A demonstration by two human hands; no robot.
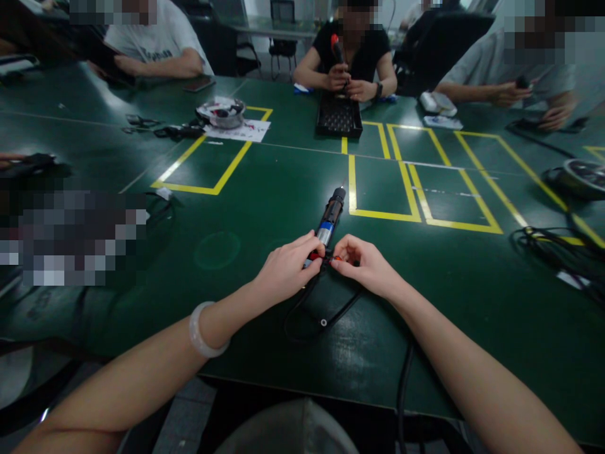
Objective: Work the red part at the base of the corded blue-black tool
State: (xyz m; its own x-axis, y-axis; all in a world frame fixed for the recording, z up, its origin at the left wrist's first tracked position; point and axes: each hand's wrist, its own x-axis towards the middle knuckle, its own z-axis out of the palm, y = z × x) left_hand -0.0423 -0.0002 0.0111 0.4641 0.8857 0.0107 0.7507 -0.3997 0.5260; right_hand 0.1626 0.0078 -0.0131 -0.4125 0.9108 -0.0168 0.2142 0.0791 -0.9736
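Green tabletop [283,183] filling most of the head view, marked out in yellow tape [385,216] rectangles, with a black office chair [442,44] and several other people along the far side. Pretty dim, tbh.

Middle of the near half: an electric screwdriver [329,217], black body with a blue-and-silver band, bit pointing away toward the far side, tip just left of a taped rectangle.

Left hand [288,261], with a pale bangle [201,331] on the wrist: thumb and fingers closed around the rear end of that screwdriver. Right hand [366,261] right beside: thumb and fingertips pinching a small orange-red piece [337,258] at the same end, other fingers curled in. Can't tell from here: loose part or part of the tool.

Below both, a black cable [347,307] looping over the table, plus a tiny whitish ring [323,322] next to the loop.

Across the table, a person in a black top [373,50] gripping a red-and-black tool [337,47] above a black tray [339,123]. Further left, a round metal dish [230,118] on white paper [258,131]. Over on the right, tangled black cables [543,243], kinda blurry.
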